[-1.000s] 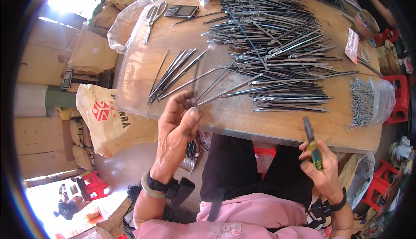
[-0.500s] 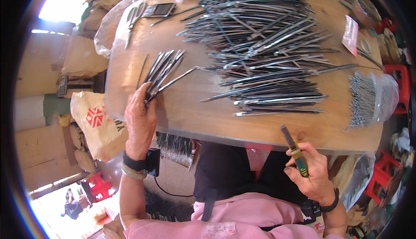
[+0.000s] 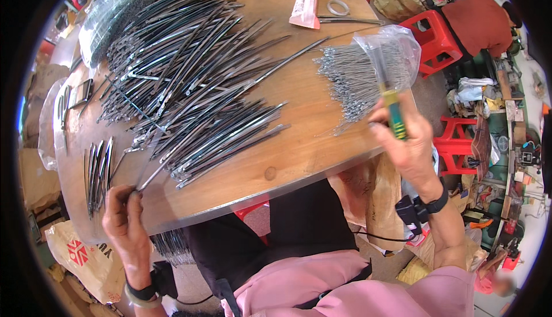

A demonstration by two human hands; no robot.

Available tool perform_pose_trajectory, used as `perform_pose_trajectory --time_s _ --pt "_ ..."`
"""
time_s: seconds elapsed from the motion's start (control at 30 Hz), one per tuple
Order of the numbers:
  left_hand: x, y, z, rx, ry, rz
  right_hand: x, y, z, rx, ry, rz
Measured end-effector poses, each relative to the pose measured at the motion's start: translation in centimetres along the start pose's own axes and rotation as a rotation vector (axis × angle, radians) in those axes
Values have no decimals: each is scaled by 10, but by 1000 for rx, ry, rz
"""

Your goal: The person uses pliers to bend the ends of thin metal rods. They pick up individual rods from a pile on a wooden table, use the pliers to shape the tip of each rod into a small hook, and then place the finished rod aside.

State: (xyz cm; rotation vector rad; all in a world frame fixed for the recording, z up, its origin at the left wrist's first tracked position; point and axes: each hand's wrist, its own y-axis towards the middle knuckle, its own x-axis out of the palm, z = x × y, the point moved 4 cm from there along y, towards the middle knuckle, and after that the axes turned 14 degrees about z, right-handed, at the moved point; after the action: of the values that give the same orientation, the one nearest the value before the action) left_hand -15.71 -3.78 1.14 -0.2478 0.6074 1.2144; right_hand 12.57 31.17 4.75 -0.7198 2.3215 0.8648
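Observation:
My left hand [image 3: 125, 222] is at the table's near left edge, thumb and fingers pinched on the end of a thin dark strip [image 3: 152, 175] that slants up toward the pile. A small bundle of glossy dark strips [image 3: 99, 176] lies just beyond this hand. The big pile of dark strips [image 3: 190, 75] covers the table's left and middle. My right hand [image 3: 407, 144] is closed round the green and yellow handle of a chisel-like tool [image 3: 395, 115], its blade pointing away and blurred. That blade overlaps a bunch of thin silver wires [image 3: 351, 81] partly inside a clear plastic bag [image 3: 402, 49].
The wooden table [image 3: 270, 173] has a pink packet [image 3: 305, 6] and a tape roll [image 3: 338, 7] at the far right. Scissors [image 3: 64, 107] lie at the left beside a phone-like device [image 3: 81, 92]. Red stools [image 3: 432, 41] stand to the right, and a printed sack [image 3: 83, 256] is lower left.
My view has swung to the right. The left hand has come off the small bundle and now pinches a single strip. My right hand has carried the chisel-like tool forward to the silver wires.

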Motion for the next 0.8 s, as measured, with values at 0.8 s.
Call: perform_pose_trajectory --time_s 0.8 --pt "80 -136 65 -1128 -1303 -432 -15 25 -78 -520 -246 228"
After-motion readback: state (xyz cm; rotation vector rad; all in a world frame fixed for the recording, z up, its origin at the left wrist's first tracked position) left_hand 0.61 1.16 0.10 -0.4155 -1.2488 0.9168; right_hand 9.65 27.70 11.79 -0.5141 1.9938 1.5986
